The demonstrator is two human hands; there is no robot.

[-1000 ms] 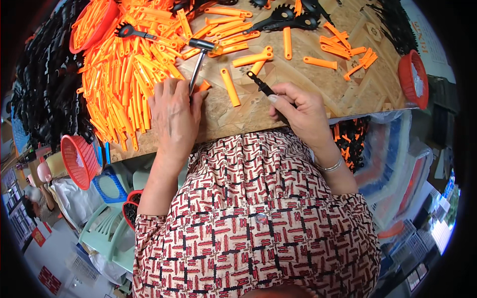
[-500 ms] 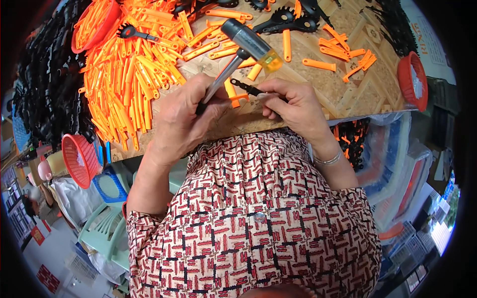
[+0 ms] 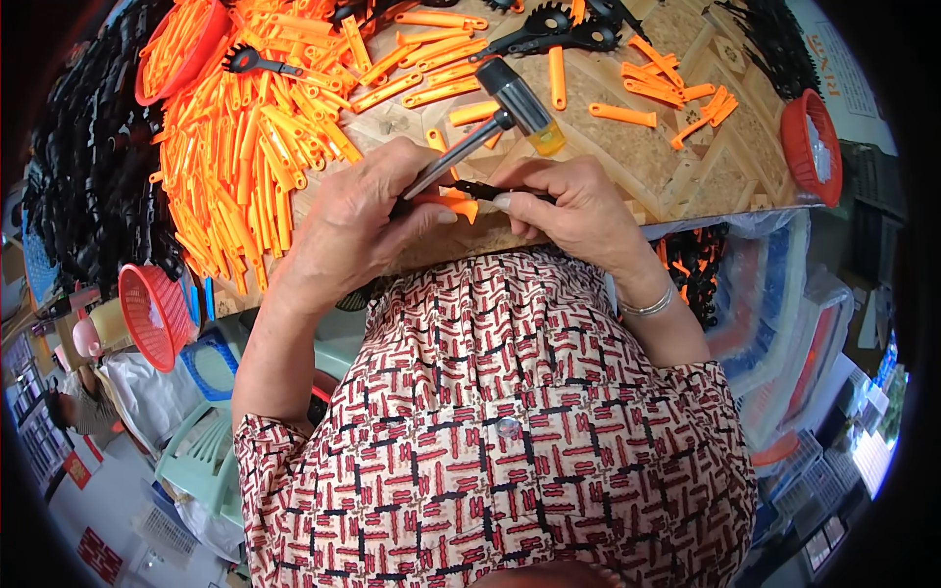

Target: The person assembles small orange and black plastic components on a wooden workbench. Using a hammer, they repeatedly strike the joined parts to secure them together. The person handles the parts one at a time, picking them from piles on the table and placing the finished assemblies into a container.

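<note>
My left hand [image 3: 348, 216] is closed round the handle of a mallet [image 3: 518, 103], whose head has one black end and one clear yellow end and stands up above the table. The same fingers hold an orange plastic handle [image 3: 456, 204], its flared end pointing right; the rest of it is hidden in the hand. My right hand [image 3: 578, 201] pinches a thin black plastic shank [image 3: 475, 188]. The shank's tip points left and lies close above the orange handle; whether they touch I cannot tell. The shank's other end is covered by my right fingers.
A big heap of orange handles [image 3: 245, 176] covers the table's left side, with a red basket [image 3: 186, 59] behind. Black toothed spoons [image 3: 559, 34] lie at the far middle. Loose orange handles [image 3: 622, 116] lie to the right. Red baskets [image 3: 157, 318] [image 3: 812, 147] hang at both table edges.
The mallet head has shifted right and slightly down. My hands have come closer together, and the black shank's tip is now nearer my left fingers, over the orange handle.
</note>
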